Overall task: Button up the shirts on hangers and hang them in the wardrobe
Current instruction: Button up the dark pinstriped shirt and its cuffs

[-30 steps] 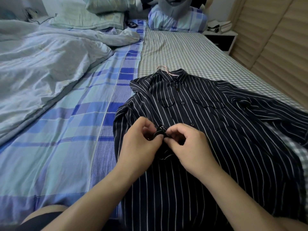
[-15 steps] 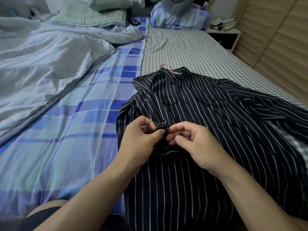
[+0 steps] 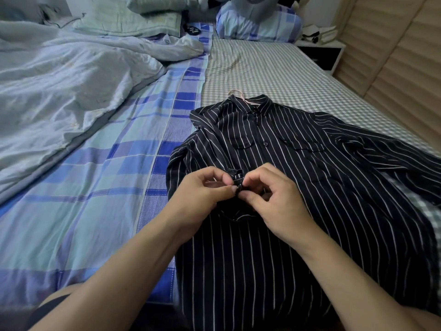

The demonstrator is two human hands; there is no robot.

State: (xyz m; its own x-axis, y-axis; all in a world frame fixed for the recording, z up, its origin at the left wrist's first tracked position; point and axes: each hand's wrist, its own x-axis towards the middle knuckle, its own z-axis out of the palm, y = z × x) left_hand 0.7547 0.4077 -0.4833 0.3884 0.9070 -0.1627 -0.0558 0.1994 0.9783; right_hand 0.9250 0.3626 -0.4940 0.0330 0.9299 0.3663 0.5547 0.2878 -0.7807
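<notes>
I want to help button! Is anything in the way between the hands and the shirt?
No. Both the left hand and right hand already pinch the shirt at its front opening, with nothing between them.

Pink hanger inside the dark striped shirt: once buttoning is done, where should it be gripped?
By the hook of the pink hanger, poking out past the collar of the dark striped shirt; the rest is covered. Come from the headboard side, probably with fingers curling under it.

Rumpled pale duvet (image 3: 64, 91), blue plaid sheet (image 3: 95, 187), checked sheet (image 3: 269, 72), pillows (image 3: 133, 20), white nightstand (image 3: 322, 53)
</notes>
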